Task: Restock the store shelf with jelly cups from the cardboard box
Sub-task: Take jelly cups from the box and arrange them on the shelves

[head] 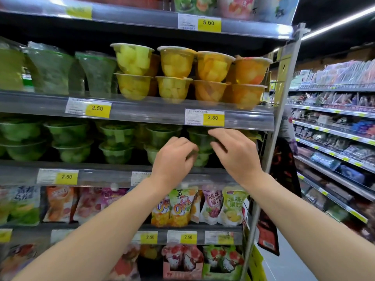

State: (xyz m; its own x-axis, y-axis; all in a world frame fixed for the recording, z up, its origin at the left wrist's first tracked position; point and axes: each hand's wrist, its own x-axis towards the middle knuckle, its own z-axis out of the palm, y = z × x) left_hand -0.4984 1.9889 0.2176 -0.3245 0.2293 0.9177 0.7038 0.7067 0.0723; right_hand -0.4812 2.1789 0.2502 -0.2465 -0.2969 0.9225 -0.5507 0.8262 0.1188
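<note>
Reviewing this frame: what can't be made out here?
Head view only:
- Cardboard box: not in view.
- Green jelly cup: partly covered by left hand and right hand; grip unclear.
- Small print on price tag: too small.
- Top shelf packs: cut off by the frame edge.
- Far-left cups: blurred.

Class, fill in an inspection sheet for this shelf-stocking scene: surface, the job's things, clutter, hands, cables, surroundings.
Surface: shelf with green cups, yellow 2.50 price tags along its front edge.
Job's things: green cup on top of a stack at the shelf's right end; cardboard box not in view.
Clutter: nothing seen.
Hands: left hand and right hand reach to either side of that stack, fingers curled at the cups; grip unclear.
Cables: nothing seen.
Surroundings: yellow cups stacked above; pouches below; aisle shelving to the right.
</note>
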